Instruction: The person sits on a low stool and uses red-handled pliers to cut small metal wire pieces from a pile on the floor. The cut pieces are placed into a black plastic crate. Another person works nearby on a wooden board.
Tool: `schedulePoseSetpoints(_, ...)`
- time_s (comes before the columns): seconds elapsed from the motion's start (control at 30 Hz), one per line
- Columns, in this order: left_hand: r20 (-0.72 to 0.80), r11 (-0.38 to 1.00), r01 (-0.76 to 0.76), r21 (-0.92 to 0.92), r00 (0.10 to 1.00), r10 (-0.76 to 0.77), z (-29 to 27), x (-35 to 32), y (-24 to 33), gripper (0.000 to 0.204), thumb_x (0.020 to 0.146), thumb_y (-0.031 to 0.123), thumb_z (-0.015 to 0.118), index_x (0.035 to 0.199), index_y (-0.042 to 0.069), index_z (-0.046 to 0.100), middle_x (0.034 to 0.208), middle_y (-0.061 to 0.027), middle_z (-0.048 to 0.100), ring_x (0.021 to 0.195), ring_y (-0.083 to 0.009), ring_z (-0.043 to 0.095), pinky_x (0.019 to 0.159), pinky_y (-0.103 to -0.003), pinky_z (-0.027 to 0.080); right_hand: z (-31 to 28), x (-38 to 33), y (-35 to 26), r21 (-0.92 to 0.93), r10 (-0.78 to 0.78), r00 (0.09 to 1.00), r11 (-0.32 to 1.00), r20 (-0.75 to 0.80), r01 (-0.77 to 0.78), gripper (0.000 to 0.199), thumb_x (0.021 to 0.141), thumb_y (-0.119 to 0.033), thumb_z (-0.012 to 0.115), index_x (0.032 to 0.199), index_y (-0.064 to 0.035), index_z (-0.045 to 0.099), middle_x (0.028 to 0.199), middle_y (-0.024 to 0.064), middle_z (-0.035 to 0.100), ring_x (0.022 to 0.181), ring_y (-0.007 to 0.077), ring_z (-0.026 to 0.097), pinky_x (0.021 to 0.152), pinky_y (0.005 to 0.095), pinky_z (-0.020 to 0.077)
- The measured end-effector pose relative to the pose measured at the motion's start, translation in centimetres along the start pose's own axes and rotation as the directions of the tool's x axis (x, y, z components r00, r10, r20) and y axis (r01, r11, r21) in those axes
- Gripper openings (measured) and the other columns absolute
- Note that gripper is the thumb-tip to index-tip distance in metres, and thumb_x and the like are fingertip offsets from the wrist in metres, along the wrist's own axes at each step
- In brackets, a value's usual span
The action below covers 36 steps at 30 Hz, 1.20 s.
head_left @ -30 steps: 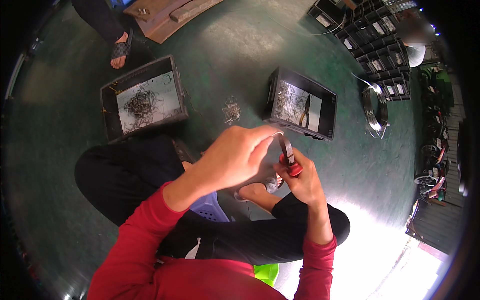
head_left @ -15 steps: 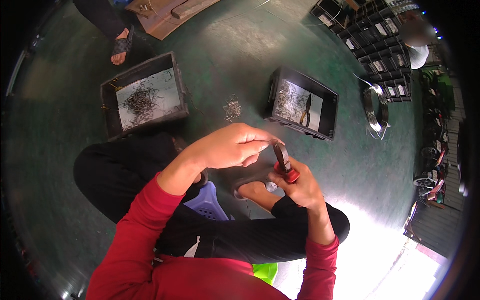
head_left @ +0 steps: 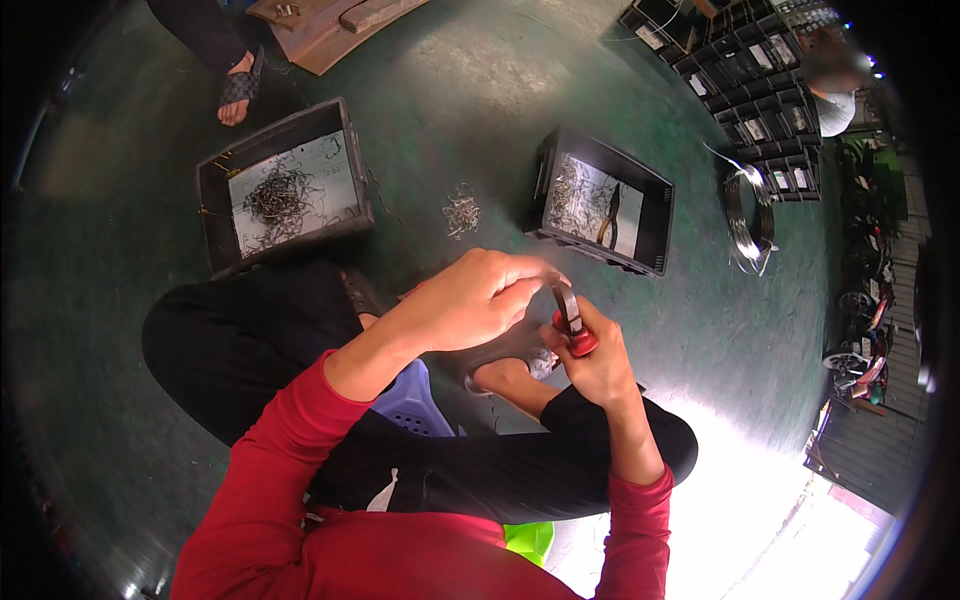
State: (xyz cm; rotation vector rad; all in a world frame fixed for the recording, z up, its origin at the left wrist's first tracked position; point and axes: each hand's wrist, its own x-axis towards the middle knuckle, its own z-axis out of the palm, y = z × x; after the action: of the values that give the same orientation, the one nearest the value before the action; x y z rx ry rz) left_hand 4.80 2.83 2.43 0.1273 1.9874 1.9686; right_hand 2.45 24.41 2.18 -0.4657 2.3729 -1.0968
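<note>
Two bare hands are held close together above the floor, just in front of crossed legs in dark trousers (head_left: 500, 475). By the right hand (head_left: 605, 365), a pair of pliers with red handles (head_left: 574, 323) is gripped, its fingers wrapped around them and its dark head pointed to the far side. The left hand (head_left: 465, 300) is brought in from the left, its thumb and forefinger pinched together right beside the tip of the pliers (whether a bit of wire is pinched there cannot be told, so small is the spot). On the green floor (head_left: 450, 130), beyond the hands, a small heap of short wire pieces (head_left: 461, 212) is seen between two dark crates. In the left crate (head_left: 300, 130), a tangled pile of thin pieces (head_left: 278, 195) is spread over a pale sheet. In the right crate (head_left: 655, 222), more pieces (head_left: 572, 195) are gathered at the left side, and a second, dark pair of pliers (head_left: 610, 215) is laid near them. Farther right, a coil of wire (head_left: 738, 220) is set on the floor, near stacked black crates (head_left: 765, 125). At the far left, a sandalled foot (head_left: 234, 100) of another person can be seen near a wooden board (head_left: 325, 40).
</note>
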Motion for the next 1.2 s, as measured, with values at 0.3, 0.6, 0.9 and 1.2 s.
schedulePoseSetpoints(0.3, -0.053, 1.000, -0.004, 0.011, 0.999, 0.005, 0.6, -0.2, 0.3, 0.028, 0.097, 0.009, 0.044, 0.115, 0.004, 0.065, 0.058, 0.0002, 0.045, 0.054, -0.0069, 0.042, 0.053, -0.025, 0.038, 0.2, 0.1, -0.1, -0.065, -0.010, 0.998, 0.998, -0.054, 0.006, 0.022, 0.080, -0.009, 0.072, 0.085, -0.0023, 0.051, 0.063, 0.0154, 0.055, 0.056, 0.0348, 0.052, 0.055, 0.0383, 0.0428)
schedulePoseSetpoints(0.6, -0.008, 0.999, -0.028, -0.043, 1.000, 0.028, 0.7, 0.2, -0.3, 0.032, 0.099, 0.011, 0.041, 0.124, 0.003, 0.059, 0.063, 0.0004, 0.048, 0.057, -0.0072, 0.044, 0.055, -0.024, 0.039, -0.1, 0.3, 0.4, -0.102, -0.032, 0.997, 0.994, -0.074, 0.025, 0.022, 0.081, -0.010, 0.072, 0.084, -0.0019, 0.052, 0.064, 0.0145, 0.057, 0.057, 0.0322, 0.057, 0.057, 0.0381, 0.0444)
schedulePoseSetpoints(0.9, 0.057, 0.960, 0.035, -0.276, 0.998, -0.021, 0.0, 0.9, -0.9, 0.043, 0.100, 0.009, 0.043, 0.142, 0.003, 0.040, 0.088, -0.0066, 0.063, 0.064, -0.0067, 0.051, 0.055, -0.020, 0.041, -4.0, -0.1, -0.2, 0.054, 0.203, 0.972, 0.976, 0.116, -0.210, 0.030, 0.083, -0.018, 0.072, 0.102, 0.0012, 0.059, 0.073, 0.0165, 0.062, 0.069, 0.0242, 0.062, 0.066, 0.0363, 0.0479)
schedulePoseSetpoints(1.2, -0.008, 0.964, 0.141, -0.225, 0.989, -0.147, 1.2, 3.6, -1.7, 0.039, 0.099, 0.008, 0.045, 0.137, -0.001, 0.045, 0.097, -0.0108, 0.068, 0.066, -0.0081, 0.056, 0.057, -0.022, 0.047, -9.1, -3.9, -0.9, -0.161, 0.318, 0.930, 0.924, -0.187, -0.348, 0.030, 0.082, -0.017, 0.073, 0.103, 0.0009, 0.059, 0.081, 0.0120, 0.066, 0.077, 0.0197, 0.061, 0.073, 0.0326, 0.0475)
